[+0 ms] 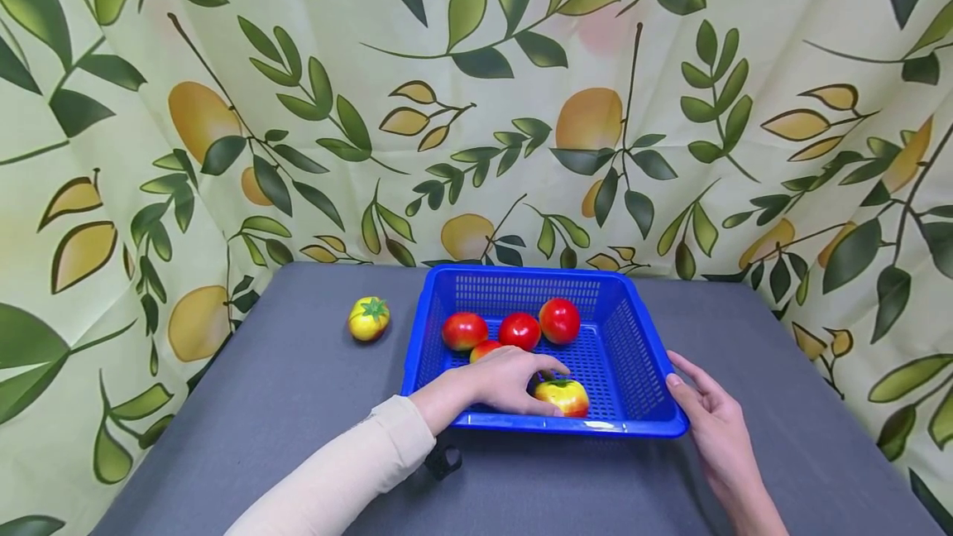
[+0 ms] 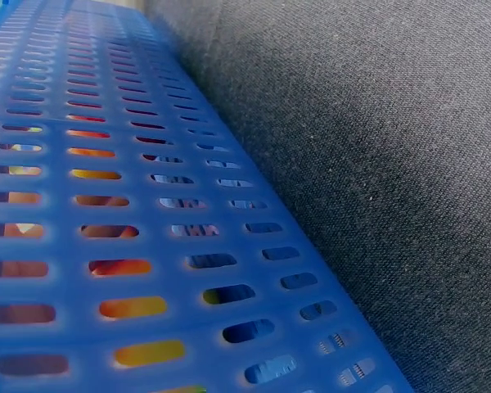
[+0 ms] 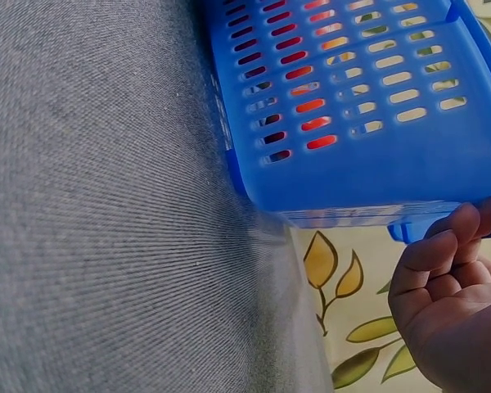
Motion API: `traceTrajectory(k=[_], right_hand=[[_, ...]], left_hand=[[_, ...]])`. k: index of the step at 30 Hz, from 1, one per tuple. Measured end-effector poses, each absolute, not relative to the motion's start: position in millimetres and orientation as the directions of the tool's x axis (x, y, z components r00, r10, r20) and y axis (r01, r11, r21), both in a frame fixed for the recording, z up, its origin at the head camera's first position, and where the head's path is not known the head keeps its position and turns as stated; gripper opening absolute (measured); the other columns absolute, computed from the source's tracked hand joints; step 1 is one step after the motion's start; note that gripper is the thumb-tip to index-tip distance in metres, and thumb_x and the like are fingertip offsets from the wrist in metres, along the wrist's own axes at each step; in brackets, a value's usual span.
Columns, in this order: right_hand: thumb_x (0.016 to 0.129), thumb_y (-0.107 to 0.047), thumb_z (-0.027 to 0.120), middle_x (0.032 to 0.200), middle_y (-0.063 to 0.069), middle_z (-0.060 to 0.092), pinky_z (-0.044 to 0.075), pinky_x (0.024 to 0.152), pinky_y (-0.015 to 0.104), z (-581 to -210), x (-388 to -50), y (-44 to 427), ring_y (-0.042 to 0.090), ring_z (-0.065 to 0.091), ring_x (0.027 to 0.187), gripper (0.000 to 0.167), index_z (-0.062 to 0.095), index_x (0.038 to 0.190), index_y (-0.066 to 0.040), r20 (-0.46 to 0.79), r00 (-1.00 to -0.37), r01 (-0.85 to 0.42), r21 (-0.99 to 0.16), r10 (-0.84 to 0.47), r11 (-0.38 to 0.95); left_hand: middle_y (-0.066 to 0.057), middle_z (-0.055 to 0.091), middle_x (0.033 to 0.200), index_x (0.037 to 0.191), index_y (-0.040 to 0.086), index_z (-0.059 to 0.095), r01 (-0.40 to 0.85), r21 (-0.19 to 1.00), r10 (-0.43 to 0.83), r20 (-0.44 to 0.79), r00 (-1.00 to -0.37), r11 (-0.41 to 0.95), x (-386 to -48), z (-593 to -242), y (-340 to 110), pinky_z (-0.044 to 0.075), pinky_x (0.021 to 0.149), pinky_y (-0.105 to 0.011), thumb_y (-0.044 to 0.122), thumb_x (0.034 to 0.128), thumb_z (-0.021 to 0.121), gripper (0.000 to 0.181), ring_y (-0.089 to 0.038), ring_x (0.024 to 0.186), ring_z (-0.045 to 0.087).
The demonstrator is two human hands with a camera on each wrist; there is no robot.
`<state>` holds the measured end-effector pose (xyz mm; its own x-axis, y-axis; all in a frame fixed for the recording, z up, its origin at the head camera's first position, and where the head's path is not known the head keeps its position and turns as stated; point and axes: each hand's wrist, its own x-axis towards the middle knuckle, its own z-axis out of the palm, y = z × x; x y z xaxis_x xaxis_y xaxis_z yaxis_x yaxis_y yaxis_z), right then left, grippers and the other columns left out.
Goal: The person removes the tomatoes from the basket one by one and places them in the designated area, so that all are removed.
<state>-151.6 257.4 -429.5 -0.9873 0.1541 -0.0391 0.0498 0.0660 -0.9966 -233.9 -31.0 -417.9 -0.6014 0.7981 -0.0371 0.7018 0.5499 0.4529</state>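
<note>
A blue plastic basket with slotted walls stands on the table. Inside it, my left hand reaches over the near left side and holds a yellow-red tomato near the front wall, thumb on the near side and fingers beyond. Behind that hand lie several red tomatoes, one partly hidden by it. At the basket's right rim, my right hand grips the edge; its curled fingers show in the right wrist view. Through the slots, the left wrist view gives yellow and red patches of fruit.
Left of the basket, a yellow tomato with a green calyx lies on the grey table. A small black object is under my left forearm. Leaf-patterned cloth hangs behind and along both sides.
</note>
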Motion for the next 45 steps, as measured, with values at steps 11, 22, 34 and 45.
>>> traceTrajectory(k=[11,22,34,45], right_hand=[[0.101,-0.032,0.057,0.099,-0.005,0.073,0.057,0.065,0.030,-429.6,-150.9,257.2,0.019,0.072,0.080,0.061,0.036,0.150,-0.003,-0.029,-0.989,0.037,-0.998,0.147,0.052],[0.100,-0.033,0.057,0.098,-0.004,0.073,0.057,0.065,0.030,-429.1,-150.6,257.3,0.019,0.072,0.080,0.062,0.036,0.150,-0.003,-0.042,-0.987,0.050,-0.997,0.155,0.050],[0.101,-0.031,0.057,0.098,-0.005,0.073,0.057,0.064,0.030,-430.0,-149.9,257.1,0.019,0.072,0.080,0.061,0.036,0.150,-0.002,-0.021,-0.988,0.029,-0.998,0.151,0.050],[0.101,-0.030,0.057,0.098,-0.007,0.072,0.057,0.064,0.030,-430.1,-150.4,257.2,0.019,0.072,0.079,0.061,0.035,0.150,-0.002,-0.022,-0.988,0.030,-0.998,0.154,0.050]], left_hand=[[0.010,0.063,0.124,0.134,0.018,0.062,0.675,0.452,0.772,-0.048,-0.634,0.583,-234.3,-417.7,-30.7,0.046,0.091,-0.027,0.051,0.0856,0.069,0.059,-0.005,0.109,0.055],[0.012,0.064,0.119,0.132,0.018,0.064,0.642,0.519,0.765,-0.037,-0.643,0.565,-236.4,-416.8,-30.8,0.046,0.084,-0.021,0.050,0.0822,0.074,0.060,-0.002,0.101,0.055],[0.012,0.063,0.121,0.132,0.017,0.063,0.632,0.550,0.769,-0.030,-0.638,0.546,-237.2,-417.9,-31.9,0.046,0.083,-0.020,0.053,0.0820,0.074,0.062,-0.002,0.102,0.054],[0.014,0.063,0.111,0.128,0.018,0.065,0.634,0.575,0.771,0.010,-0.637,0.517,-236.8,-415.7,-32.6,0.046,0.079,-0.018,0.052,0.0805,0.075,0.060,-0.001,0.098,0.054]])
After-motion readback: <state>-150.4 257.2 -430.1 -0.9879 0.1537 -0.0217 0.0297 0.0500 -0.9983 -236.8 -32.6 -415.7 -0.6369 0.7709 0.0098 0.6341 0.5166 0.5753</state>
